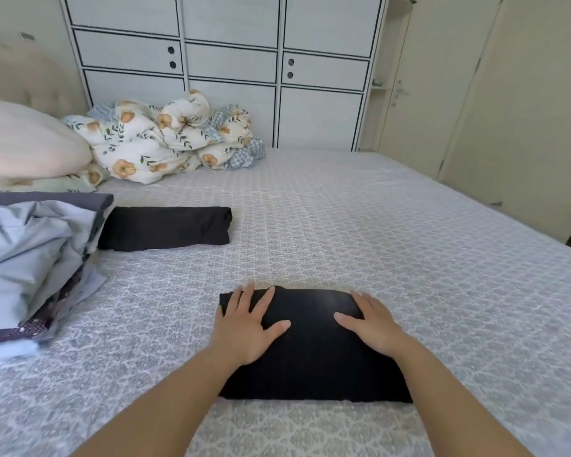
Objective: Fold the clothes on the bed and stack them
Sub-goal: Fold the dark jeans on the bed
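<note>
Nearest, on the bed [409, 232]: a folded black garment [314, 354], a flat rectangle on the patterned cover. Left hand [244, 328] flat on its left part, fingers straight and spread, gripping nothing. Right hand [373, 324] flat on its right part, likewise wide, fingers straight, pressing down.

Probably smoothing the last fold. Soft, limp, light cloth by the look of it; apt to sag and spring open if lifted by one corner. Best taken from both short ends, fingers slid under and thumbs on top, and carried level.

Farther off to the left: a second folded black piece [165, 227], well apart from the first, likely the base of the stack. Touching its left end, a heap of grey-blue bedding [30, 258].

Beyond, at the head of the bed: a pink pillow [27, 143] and a crumpled floral quilt [165, 140]. Behind, white cabinets [231, 61].
</note>
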